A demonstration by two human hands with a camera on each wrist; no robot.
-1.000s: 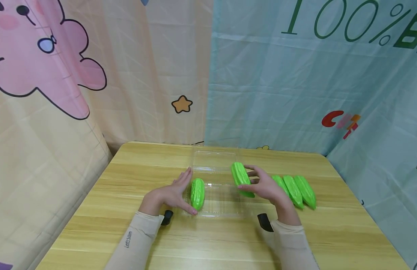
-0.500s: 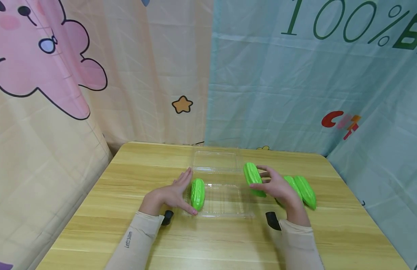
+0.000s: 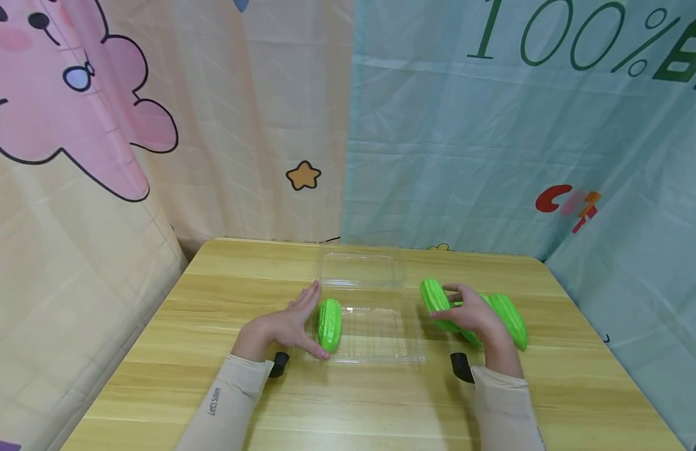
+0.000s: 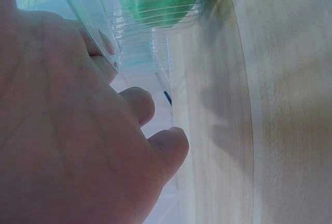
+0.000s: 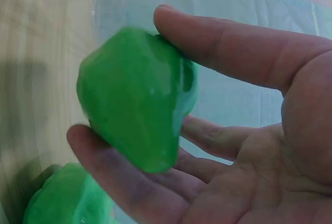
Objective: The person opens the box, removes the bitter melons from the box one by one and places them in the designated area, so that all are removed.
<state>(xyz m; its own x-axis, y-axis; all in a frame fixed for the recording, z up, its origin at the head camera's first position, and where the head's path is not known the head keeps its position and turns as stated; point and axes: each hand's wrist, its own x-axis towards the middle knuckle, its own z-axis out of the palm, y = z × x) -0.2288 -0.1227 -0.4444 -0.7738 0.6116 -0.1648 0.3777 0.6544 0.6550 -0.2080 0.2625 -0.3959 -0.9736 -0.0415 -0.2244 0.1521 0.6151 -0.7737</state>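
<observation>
My right hand (image 3: 473, 310) grips a bright green bitter melon (image 3: 436, 302) between thumb and fingers, to the right of a clear plastic clamshell box (image 3: 376, 360). In the right wrist view the held melon (image 5: 132, 99) shows its tapered end toward me, clear of the tabletop. My left hand (image 3: 288, 322) rests at the box's left side, fingers spread and thumb at the near left corner. Its fingers (image 4: 137, 105) lie along the clear wall in the left wrist view. Another bitter melon (image 3: 329, 324) lies lengthwise inside the box at its left end.
Further bitter melons (image 3: 510, 321) lie on the wooden table (image 3: 348, 407) at the right, partly hidden by my right hand. The box's open lid (image 3: 360, 269) lies toward the back edge. Printed curtains (image 3: 438, 138) hang behind.
My right hand has moved right with the bitter melon, from over the box's right end to beside the other melons. My left hand has stayed at the box.
</observation>
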